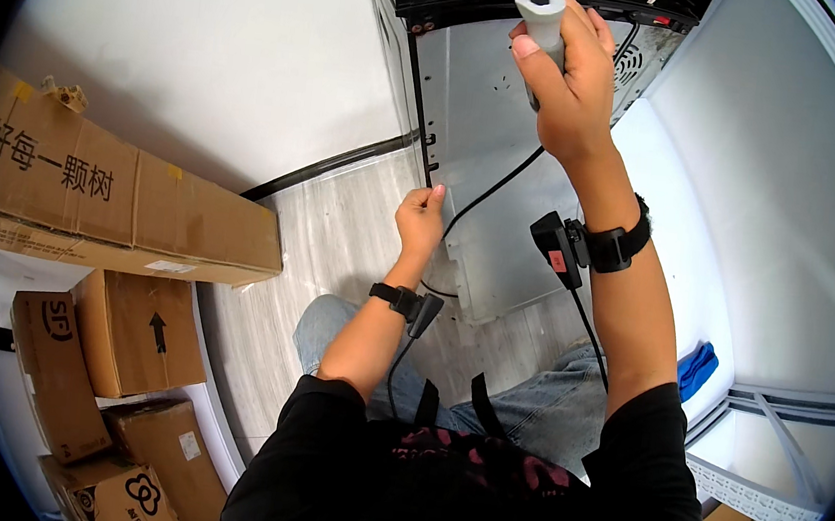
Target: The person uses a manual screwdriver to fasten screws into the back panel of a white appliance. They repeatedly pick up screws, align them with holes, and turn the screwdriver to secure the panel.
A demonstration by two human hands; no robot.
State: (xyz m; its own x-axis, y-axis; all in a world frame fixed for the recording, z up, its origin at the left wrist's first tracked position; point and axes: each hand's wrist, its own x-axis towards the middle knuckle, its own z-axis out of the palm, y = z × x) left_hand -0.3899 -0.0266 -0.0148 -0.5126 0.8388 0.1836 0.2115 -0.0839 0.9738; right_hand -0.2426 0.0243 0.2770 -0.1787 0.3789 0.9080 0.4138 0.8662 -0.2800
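At the top of the head view, my right hand (pixel 576 100) is closed around the grey handle of a tool (pixel 542 16) with a black shaft; its working end is out of sight. A large grey metal panel (pixel 484 96) with round vent slots stands in front of me, below a black frame (pixel 482 4). Lower and to the left, my left hand (pixel 419 223) is curled, thumb pressed to the fingers, by the panel's left edge. Whatever it may pinch is hidden. A black cable (pixel 497 183) curves across the panel, passing beside my left hand and behind my right wrist.
A long cardboard box (pixel 133 188) lies at the left, above several smaller boxes (pixel 144 335). White walls (pixel 227 41) close in on both sides. A blue cloth (pixel 696 372) and a white wire shelf (pixel 757 494) are at the right. Wood-look flooring (pixel 260 331) shows around my legs.
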